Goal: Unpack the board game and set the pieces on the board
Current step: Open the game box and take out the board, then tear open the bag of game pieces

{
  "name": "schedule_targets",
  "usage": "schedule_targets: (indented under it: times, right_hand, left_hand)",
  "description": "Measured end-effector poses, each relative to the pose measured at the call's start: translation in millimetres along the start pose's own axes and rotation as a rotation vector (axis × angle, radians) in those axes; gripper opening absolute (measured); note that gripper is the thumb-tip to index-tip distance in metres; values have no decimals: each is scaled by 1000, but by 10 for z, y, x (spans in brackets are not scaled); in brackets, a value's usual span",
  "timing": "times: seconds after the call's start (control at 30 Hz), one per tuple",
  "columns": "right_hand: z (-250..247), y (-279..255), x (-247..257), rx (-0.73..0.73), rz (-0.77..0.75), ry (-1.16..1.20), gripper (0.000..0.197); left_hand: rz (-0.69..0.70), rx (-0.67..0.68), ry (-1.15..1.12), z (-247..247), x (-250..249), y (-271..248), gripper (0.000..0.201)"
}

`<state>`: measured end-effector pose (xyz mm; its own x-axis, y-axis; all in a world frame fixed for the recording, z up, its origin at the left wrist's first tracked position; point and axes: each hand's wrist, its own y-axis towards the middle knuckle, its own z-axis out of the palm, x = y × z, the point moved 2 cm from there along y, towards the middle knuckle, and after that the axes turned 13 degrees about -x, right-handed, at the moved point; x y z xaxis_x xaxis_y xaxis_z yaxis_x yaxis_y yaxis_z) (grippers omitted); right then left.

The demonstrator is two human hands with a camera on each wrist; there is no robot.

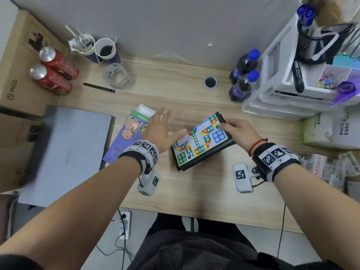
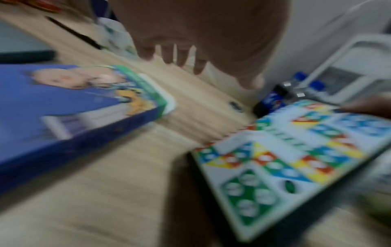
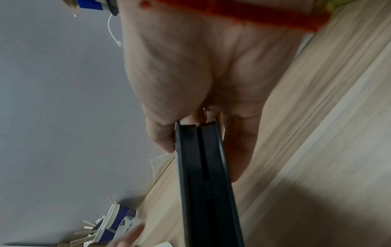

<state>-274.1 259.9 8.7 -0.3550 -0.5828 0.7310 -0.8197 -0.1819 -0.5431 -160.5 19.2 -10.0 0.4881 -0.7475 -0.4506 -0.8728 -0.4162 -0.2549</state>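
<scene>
A folded black game board (image 1: pixel 201 142) with a colourful ludo print on top is tilted over the middle of the wooden desk. My right hand (image 1: pixel 236 129) grips its far right end, thumb on the printed face and fingers beneath; the right wrist view shows the board (image 3: pixel 203 175) edge-on as two black halves shut together. My left hand (image 1: pixel 162 128) hovers with straight spread fingers between the board and the blue game box (image 1: pixel 129 133), holding nothing. In the blurred left wrist view the box (image 2: pixel 69 107) is at left and the board (image 2: pixel 296 158) at right.
A grey laptop (image 1: pixel 64 152) lies left of the box. Two red cans (image 1: pixel 54 70), paper cups (image 1: pixel 106 50), a tape roll (image 1: pixel 116 76) and a black pen (image 1: pixel 99 87) stand at the back left. Two cola bottles (image 1: pixel 243 75) and white stacked trays (image 1: pixel 292 82) crowd the right.
</scene>
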Motion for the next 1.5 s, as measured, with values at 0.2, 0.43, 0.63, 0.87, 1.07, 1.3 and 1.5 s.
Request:
schedule_targets:
  times: [0.2,0.43,0.63,0.87,1.07,1.3,1.5]
  right_hand:
    - [87,-30,145,60,135,168,17]
    - [168,-226,25,230,209,336,53]
    - [428,-364,-9,174,57,234,64]
    - [352,-282,-178,55,-32,259,47]
    - [178,-107,-487,-121,-48,162,28]
    - [28,18,-840,-254,37,-161,24]
    - [23,-49,-804,-398,-309,-512,51]
  left_hand:
    - [93,284,-120,284,-538,-193,125]
    - [-209,286,-492,337,-603,-170,69]
    - [-353,324,-629,394,-801,-232,76]
    - [-520,369,-796,389,-726,-292,68]
    - [-754,294,-957,409,-484,-260,14]
    - [-544,178,-601,585,-155,-214,15]
    - [-465,157,-424,678,-114,-200,23]
